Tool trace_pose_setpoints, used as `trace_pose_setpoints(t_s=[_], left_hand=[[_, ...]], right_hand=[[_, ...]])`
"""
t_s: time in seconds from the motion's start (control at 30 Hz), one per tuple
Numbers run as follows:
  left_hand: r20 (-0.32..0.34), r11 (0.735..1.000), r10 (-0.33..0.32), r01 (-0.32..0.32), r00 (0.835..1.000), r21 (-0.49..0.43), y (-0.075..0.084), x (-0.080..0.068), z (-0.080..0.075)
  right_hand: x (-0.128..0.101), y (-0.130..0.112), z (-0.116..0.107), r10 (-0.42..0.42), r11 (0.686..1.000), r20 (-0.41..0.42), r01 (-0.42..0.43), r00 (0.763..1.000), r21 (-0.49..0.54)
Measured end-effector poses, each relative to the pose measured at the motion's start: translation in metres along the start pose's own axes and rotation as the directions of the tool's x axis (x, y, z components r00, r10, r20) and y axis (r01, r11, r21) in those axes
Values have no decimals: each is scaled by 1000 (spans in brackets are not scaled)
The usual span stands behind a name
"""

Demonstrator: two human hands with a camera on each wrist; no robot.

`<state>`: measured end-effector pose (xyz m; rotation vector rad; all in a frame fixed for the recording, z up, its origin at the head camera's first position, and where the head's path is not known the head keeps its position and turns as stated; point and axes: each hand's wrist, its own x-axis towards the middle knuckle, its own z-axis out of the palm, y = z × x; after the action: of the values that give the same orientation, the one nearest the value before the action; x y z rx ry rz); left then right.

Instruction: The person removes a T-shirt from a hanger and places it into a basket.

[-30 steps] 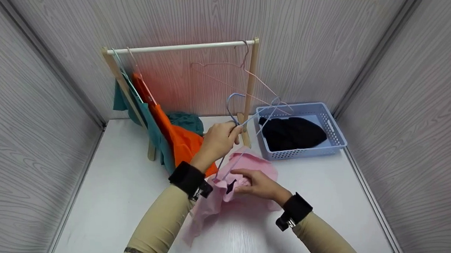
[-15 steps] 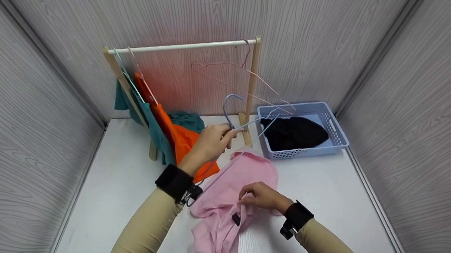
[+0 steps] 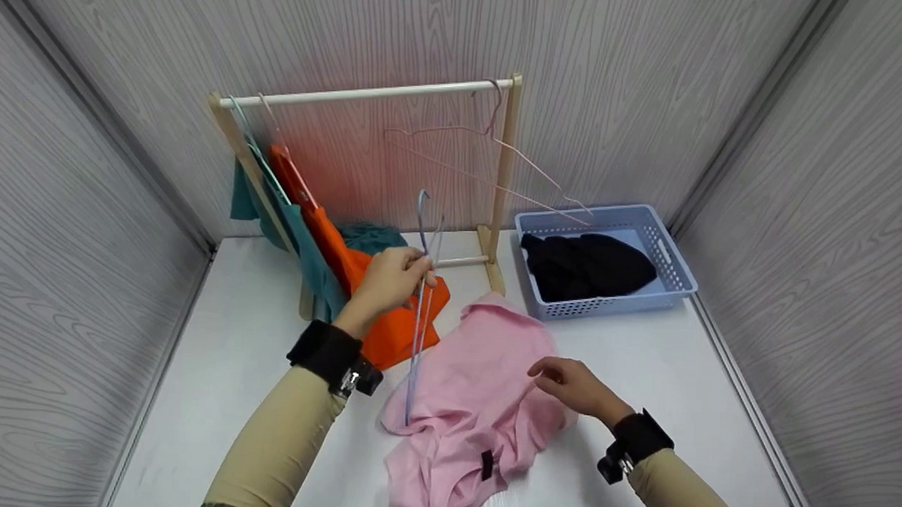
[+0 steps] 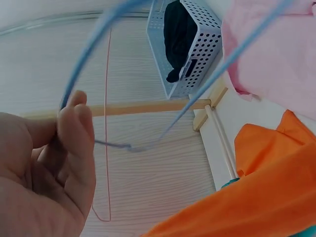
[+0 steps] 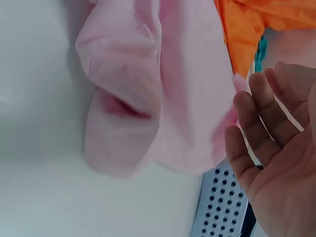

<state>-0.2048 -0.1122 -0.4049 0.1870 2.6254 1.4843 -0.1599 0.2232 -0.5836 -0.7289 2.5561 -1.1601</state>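
Observation:
My left hand [image 3: 395,279] pinches a blue clothes hanger [image 3: 416,342] near the base of its hook. In the head view the hanger is seen nearly edge-on, its lower end over a pink shirt [image 3: 492,360]. That shirt lies crumpled on the table, with a dark label at its collar facing the front. Just above the shirt's right side, my right hand [image 3: 575,385] holds nothing, its fingers loosely bent. The right wrist view has those fingers [image 5: 264,111] beside the pink cloth, apart from one another. Close up, the left wrist view shows the hanger's blue wire [image 4: 232,57].
A rack with a white rail [image 3: 366,94] stands at the back. From it hang a teal garment [image 3: 312,256], an orange garment [image 3: 395,342] and a bare pink hanger [image 3: 455,127]. At right, a blue basket [image 3: 606,310] contains a black garment [image 3: 589,267].
My left hand has drawn the hanger out of the pink shirt, leftward, and turned it edge-on. My right hand has let go of the shirt and moved right; the shirt now lies flatter.

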Motion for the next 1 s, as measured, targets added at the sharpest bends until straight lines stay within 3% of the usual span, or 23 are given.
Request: trace_pose_setpoints(t_s=[0.23,0.47,0.6,0.73,0.87,1.0], left_hand=[[-142,978,-77,47,987,-203,24,29,-8],[-222,908,-111,8,969,-419,61,60,-17],[-251,885,-120,-11,961,-465,79,74,-21],[-288,891,-124,-21,949,-454,87,84,-24],[-304,913,-140,4,942,-409,82,89,-23],[-274,906,-189,60,943,-420,70,92,-18]], right_hand=[[-21,18,-3,62,998,-30,-61,998,32],[-37,20,3,119,991,-28,-117,993,66],[-45,18,6,130,987,-37,-126,991,102],[-52,14,11,131,983,-40,-125,991,133],[-58,11,20,141,981,-24,-136,990,141],[-62,8,29,145,976,-1,-143,989,165]])
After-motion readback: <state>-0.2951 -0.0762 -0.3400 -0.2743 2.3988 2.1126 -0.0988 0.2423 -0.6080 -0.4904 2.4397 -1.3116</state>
